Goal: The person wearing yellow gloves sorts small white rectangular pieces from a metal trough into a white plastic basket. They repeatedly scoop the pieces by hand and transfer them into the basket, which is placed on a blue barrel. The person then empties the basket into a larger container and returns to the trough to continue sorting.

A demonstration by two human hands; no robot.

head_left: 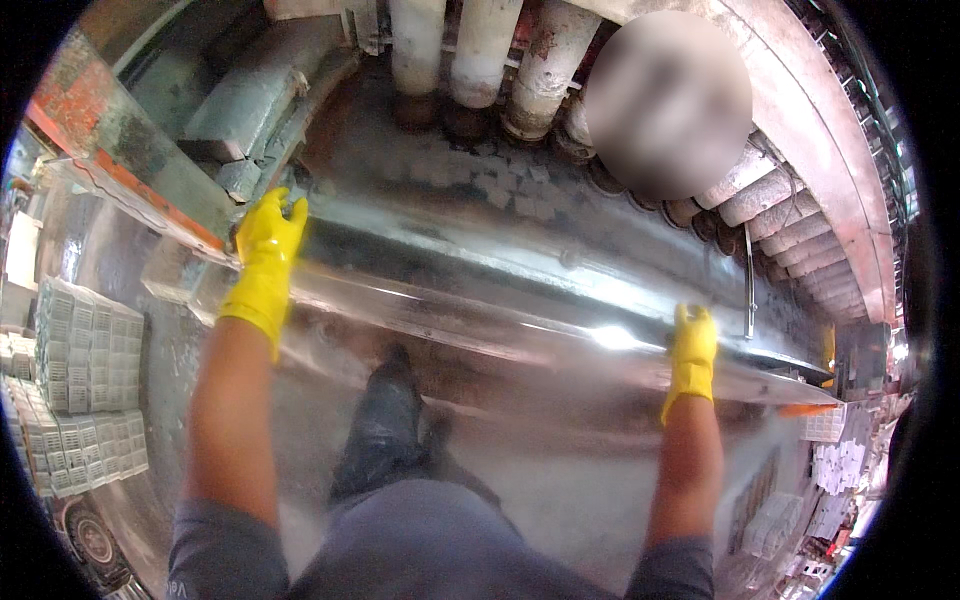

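A long, shiny metal panel [480, 262] runs from the upper left down to the right in front of me. My left hand [268, 235], in a yellow rubber glove, is at its left end, fingers curled at the edge. Farther right, my right hand [693, 345], in a matching glove, has its fingers bent over the panel's edge. Both arms are spread wide, and the fingertips are partly hidden. On my side of the panel lies a wet metal ledge [450, 335]. Past the panel is a dark, wet surface with pale square flakes [520, 190].
Several thick, pale cylinders [485, 50] line the far side under a curved beam [800, 90]. At upper left is a rusty, orange-edged metal beam [130, 150]. White slatted plastic stacks [90, 350] stand at left, above a wheel [90, 535]. More pale stacks [775, 525] are at lower right.
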